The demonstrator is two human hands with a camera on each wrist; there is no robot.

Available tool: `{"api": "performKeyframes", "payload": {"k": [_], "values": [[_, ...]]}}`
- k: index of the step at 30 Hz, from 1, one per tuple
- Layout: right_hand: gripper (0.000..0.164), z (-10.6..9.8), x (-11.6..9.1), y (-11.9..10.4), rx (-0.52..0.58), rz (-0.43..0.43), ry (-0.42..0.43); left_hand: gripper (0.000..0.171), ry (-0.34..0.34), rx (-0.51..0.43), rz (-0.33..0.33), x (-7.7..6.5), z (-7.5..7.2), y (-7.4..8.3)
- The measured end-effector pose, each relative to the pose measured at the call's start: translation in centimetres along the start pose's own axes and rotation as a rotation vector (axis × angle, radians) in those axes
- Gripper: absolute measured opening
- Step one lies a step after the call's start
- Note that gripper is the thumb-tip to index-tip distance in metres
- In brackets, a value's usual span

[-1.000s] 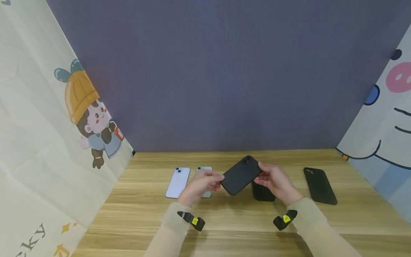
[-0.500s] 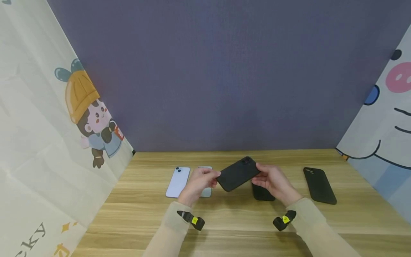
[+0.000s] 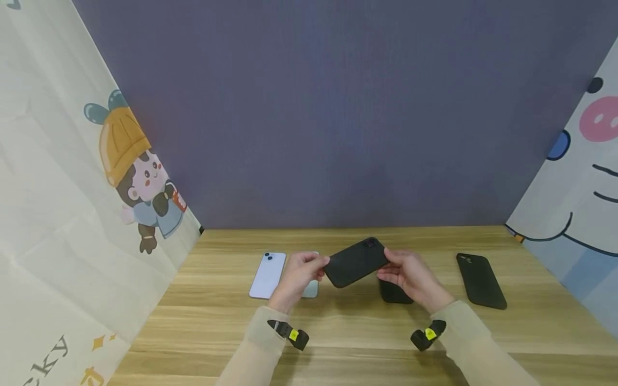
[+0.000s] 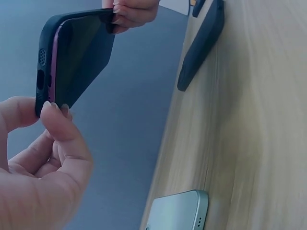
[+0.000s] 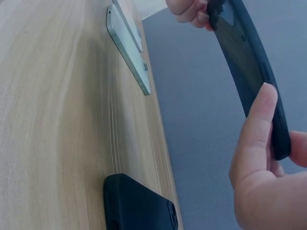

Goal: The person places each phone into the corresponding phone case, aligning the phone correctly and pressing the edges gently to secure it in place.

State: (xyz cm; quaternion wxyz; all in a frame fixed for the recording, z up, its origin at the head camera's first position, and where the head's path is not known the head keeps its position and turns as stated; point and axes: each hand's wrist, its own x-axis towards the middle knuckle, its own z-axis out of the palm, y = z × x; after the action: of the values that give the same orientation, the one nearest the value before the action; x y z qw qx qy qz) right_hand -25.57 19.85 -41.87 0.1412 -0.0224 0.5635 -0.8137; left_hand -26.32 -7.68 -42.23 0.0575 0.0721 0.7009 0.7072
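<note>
Both hands hold up a phone (image 3: 356,264) in a black case over the table, its camera corner toward the upper right. My left hand (image 3: 298,279) pinches its left end between thumb and fingers. At the opposite end, my right hand (image 3: 415,279) grips the side edges. A pinkish phone edge (image 4: 53,62) shows inside the case's rim in the left wrist view, beside the speaker holes. Below the right hand lies another black-cased phone (image 5: 139,203), partly hidden in the head view. A pale green phone (image 4: 180,211) lies behind the left hand, mostly covered by it in the head view.
A pale lilac phone (image 3: 267,276) lies face down at the left. To the right lies a black phone case (image 3: 482,281) with camera cutouts. The wooden table (image 3: 352,338) ends at a grey-blue back panel (image 3: 338,118), with printed cloths at both sides.
The held phone has shifted slightly left and tipped to a flatter angle, both hands moving with it. Its left end now sits farther over the green phone's side. The other phones stay put.
</note>
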Motion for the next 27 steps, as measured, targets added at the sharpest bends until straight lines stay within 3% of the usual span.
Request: {"api": "performKeyframes", "payload": {"k": [4,12,17,27], "values": [[0.018,0.1,-0.1,0.0,0.009,-0.008,-0.002,0.025,-0.010,-0.047,-0.011,-0.2,0.0,0.0],[0.017,0.4,-0.2,-0.3,0.061,-0.024,0.033,0.028,0.053,-0.078,-0.019,-0.3,0.6,0.3],[0.017,0.3,-0.3,-0.2,0.078,-0.026,0.040,0.031,0.024,-0.083,-0.036,-0.3,0.9,0.4],[0.012,-0.2,-0.5,-0.2,-0.016,0.020,-0.041,0.029,0.097,0.132,-0.015,-0.4,1.0,0.4]]}}
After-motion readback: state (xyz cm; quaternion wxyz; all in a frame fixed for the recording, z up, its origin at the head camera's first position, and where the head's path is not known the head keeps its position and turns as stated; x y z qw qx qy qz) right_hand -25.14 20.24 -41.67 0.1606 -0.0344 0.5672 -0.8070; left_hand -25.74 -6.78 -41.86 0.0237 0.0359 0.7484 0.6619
